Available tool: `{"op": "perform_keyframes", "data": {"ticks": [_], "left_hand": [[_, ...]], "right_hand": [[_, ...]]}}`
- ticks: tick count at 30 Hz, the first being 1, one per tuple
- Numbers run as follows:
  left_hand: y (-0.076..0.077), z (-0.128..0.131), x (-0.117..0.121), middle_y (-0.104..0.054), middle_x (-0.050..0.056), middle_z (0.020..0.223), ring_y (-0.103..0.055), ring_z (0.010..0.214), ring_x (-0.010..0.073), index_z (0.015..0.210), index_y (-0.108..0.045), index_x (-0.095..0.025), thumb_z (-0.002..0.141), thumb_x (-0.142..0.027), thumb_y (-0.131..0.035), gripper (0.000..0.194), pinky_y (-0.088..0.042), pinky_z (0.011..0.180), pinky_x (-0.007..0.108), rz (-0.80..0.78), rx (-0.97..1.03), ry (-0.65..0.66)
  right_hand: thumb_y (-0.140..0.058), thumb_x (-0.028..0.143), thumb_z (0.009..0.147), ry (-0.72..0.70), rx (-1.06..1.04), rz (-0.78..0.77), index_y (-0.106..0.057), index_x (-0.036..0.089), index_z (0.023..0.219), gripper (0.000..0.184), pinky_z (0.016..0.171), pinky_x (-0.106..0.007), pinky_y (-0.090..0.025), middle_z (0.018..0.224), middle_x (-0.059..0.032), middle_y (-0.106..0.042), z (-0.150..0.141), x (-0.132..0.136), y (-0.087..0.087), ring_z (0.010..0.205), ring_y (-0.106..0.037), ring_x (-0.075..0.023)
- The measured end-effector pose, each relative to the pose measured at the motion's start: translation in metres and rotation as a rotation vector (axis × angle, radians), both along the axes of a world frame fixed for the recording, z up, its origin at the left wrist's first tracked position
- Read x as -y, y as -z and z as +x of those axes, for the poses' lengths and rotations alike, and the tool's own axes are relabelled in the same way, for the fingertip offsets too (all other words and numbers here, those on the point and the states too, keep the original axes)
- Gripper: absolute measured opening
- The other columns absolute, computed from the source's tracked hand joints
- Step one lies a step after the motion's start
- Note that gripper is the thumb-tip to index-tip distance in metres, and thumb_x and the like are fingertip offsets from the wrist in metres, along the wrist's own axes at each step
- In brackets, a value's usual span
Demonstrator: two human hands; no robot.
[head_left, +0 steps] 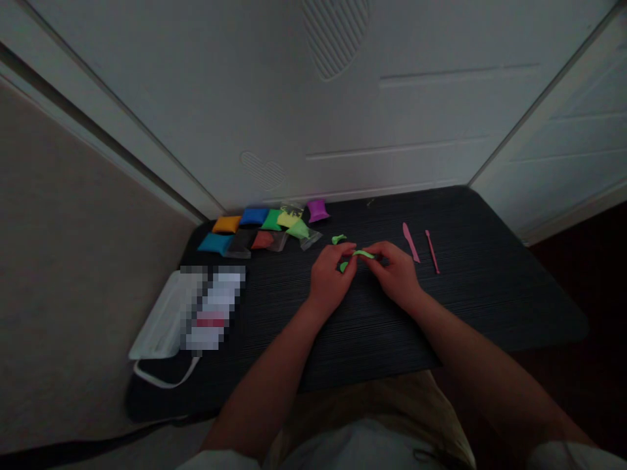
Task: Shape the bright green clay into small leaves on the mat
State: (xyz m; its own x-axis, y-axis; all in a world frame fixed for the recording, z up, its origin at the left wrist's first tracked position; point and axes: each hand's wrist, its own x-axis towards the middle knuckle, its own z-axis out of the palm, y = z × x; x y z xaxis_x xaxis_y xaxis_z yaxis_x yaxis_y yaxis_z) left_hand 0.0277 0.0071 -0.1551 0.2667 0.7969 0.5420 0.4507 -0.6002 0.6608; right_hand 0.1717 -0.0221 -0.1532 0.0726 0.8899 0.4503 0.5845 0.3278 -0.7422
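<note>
Between my two hands, just above the middle of the dark table, stretches a thin strip of light green modelling clay (364, 254). My left hand (332, 277) pinches its left end between thumb and fingers. The right end is in the closed fingers of my right hand (396, 271). A small green clay piece (343, 266) shows by my left fingers; whether it is held or lies on the table I cannot tell. Another green clay piece (338, 239) lies on the table just beyond my left hand.
Several clay packets, among them a purple one (318, 210) and a light blue one (215, 243), lie along the back left. A pink plastic knife (411, 242) and a thin pink tool (432, 251) lie right of my hands. A face mask (159, 320) rests at the left edge.
</note>
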Motion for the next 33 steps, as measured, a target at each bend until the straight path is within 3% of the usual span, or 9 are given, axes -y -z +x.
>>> {"op": "perform_keyframes", "data": {"ticks": [6,11,18,28,33], "left_hand": [[0.0013,-0.0002,-0.0007,-0.061,0.001,0.083,-0.057,0.075,0.0112,0.098,-0.054,-0.019,0.074,-0.017,-0.055,0.024,-0.046,0.070,0.026,-0.025,0.016,-0.008],[0.0018,-0.0003,-0.0015,-0.062,0.001,0.088,-0.056,0.073,0.0107,0.106,-0.052,-0.021,0.074,-0.020,-0.056,0.032,-0.047,0.073,0.029,-0.097,0.039,0.015],[0.0004,-0.0005,-0.0025,-0.063,0.002,0.089,-0.058,0.078,0.0131,0.101,-0.054,-0.022,0.074,-0.026,-0.056,0.026,-0.048,0.075,0.032,-0.225,0.191,0.066],[-0.0009,0.0001,-0.0028,-0.064,0.004,0.091,-0.060,0.080,0.0141,0.108,-0.049,-0.022,0.073,-0.025,-0.058,0.036,-0.048,0.076,0.032,-0.326,0.262,0.123],[-0.0020,0.0004,-0.0013,-0.064,0.003,0.090,-0.060,0.079,0.0133,0.107,-0.049,-0.022,0.073,-0.026,-0.058,0.035,-0.047,0.078,0.033,-0.291,0.277,0.104]], "right_hand": [[-0.055,0.023,0.076,0.007,-0.011,0.022,-0.059,0.022,0.091,0.016,0.068,-0.029,-0.045,0.086,-0.0028,-0.062,-0.0004,0.0008,-0.0005,0.075,-0.057,-0.0151],[-0.054,0.024,0.077,-0.013,-0.046,0.008,-0.061,0.022,0.086,0.012,0.067,-0.029,-0.045,0.083,-0.0024,-0.062,0.0006,0.0002,-0.0015,0.076,-0.057,-0.0152],[-0.056,0.031,0.075,-0.040,-0.177,-0.094,-0.061,0.022,0.084,0.014,0.066,-0.030,-0.045,0.082,-0.0021,-0.062,0.0003,-0.0006,-0.0017,0.073,-0.056,-0.0145],[-0.058,0.035,0.072,-0.068,-0.263,-0.185,-0.062,0.021,0.084,0.018,0.065,-0.031,-0.045,0.080,-0.0018,-0.063,0.0012,-0.0029,0.0035,0.071,-0.057,-0.0150],[-0.058,0.036,0.072,-0.092,-0.305,-0.208,-0.061,0.021,0.084,0.019,0.066,-0.030,-0.045,0.079,-0.0012,-0.062,0.0009,-0.0030,0.0033,0.071,-0.057,-0.0145]]}}
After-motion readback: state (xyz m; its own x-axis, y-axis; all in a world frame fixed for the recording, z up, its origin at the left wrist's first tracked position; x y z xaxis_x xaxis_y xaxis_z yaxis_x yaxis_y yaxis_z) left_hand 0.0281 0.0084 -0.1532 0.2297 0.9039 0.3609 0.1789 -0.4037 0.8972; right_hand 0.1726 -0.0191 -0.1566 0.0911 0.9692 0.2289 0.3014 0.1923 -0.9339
